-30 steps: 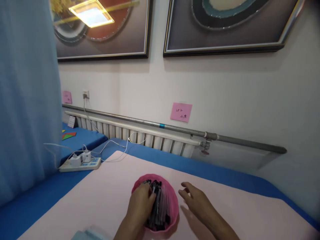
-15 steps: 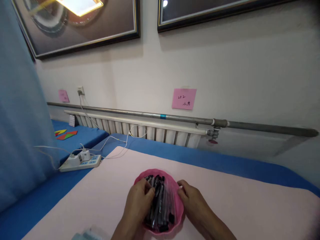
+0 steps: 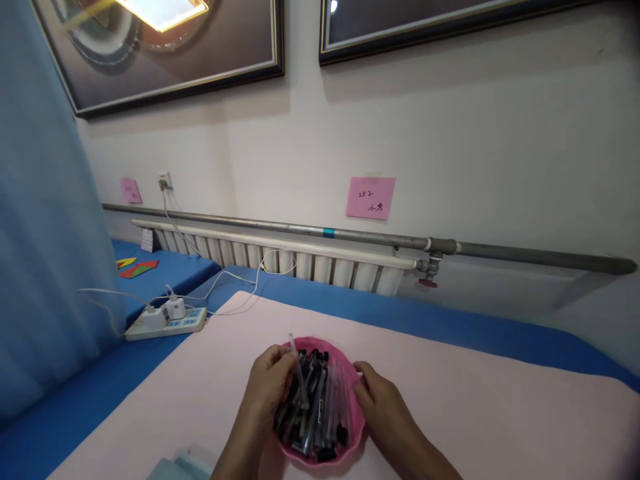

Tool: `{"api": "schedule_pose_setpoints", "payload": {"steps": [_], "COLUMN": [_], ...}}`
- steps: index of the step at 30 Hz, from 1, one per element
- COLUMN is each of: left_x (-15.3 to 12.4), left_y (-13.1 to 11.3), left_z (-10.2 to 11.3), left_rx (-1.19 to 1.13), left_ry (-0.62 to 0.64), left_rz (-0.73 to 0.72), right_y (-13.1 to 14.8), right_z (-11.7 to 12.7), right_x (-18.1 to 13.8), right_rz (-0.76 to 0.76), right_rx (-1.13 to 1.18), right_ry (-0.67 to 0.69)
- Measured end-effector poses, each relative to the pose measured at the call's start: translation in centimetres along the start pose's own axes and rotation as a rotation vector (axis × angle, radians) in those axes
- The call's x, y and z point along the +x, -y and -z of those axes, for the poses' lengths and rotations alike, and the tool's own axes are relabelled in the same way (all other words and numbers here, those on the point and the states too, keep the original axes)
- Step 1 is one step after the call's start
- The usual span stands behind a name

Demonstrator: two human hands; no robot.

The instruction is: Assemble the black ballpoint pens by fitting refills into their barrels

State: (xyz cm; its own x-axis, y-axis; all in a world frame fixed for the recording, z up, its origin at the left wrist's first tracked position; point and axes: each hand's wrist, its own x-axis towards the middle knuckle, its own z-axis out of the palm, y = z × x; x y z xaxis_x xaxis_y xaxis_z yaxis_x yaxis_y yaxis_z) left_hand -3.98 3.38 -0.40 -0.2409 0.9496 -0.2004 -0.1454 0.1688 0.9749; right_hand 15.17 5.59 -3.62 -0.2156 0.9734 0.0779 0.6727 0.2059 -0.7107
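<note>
A pink bowl (image 3: 358, 432) with a wavy rim stands on the pale pink sheet. It is filled with pen parts (image 3: 320, 407), clear barrels and black caps lying lengthwise. Over its left side, my left hand (image 3: 267, 380) pinches a clear pen barrel (image 3: 301, 380), which tilts with its upper end above the far rim. My right hand (image 3: 385, 403) is closed on the bowl's right edge, thumb toward the inside.
The pale pink sheet (image 3: 450, 407) covers a blue table (image 3: 400, 303). A white power strip (image 3: 193, 322) with plugs and cables is at the left. Light-blue material (image 3: 181, 467) lies at the front edge. A radiator (image 3: 300, 263) and pipe run along the wall; a blue curtain (image 3: 50, 233) hangs left.
My left hand has drawn back slightly left and up from the bowl's contents, now with a clear pen barrel raised in its fingers. My right hand keeps its place at the rim.
</note>
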Motion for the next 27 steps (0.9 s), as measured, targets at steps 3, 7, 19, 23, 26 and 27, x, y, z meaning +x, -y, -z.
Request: {"api": "schedule_pose_setpoints", "payload": {"steps": [3,7,19,23,26,27], "left_x": [-0.3,-0.8,-0.9,-0.8,-1.0,-1.0], "left_y": [-0.2,-0.5,-0.1,-0.1,0.0,-0.1], "left_z": [-0.2,-0.5,-0.5,0.8,1.0,1.0], "left_rx": [-0.023,-0.051,0.279,0.866,0.985,0.973], "left_ry": [0.019,0.076,0.188,-0.033,-0.040,-0.050], "left_rz": [-0.010,-0.012,-0.186,-0.234,-0.203,-0.205], "right_y": [0.8,2.8,6.1,5.8,5.1,4.7], "right_z": [-0.2,0.5,1.5,3.4,4.8,5.1], "right_x": [-0.4,-1.1,-2.8,-3.6,-4.9,-5.5], "right_rz": [0.038,0.066,0.192,0.163,0.142,0.126], "right_rx": [0.018,0.006,0.170,0.115,0.091,0.073], "right_ry": [0.009,-0.062,0.016,-0.091,-0.161,-0.169]}}
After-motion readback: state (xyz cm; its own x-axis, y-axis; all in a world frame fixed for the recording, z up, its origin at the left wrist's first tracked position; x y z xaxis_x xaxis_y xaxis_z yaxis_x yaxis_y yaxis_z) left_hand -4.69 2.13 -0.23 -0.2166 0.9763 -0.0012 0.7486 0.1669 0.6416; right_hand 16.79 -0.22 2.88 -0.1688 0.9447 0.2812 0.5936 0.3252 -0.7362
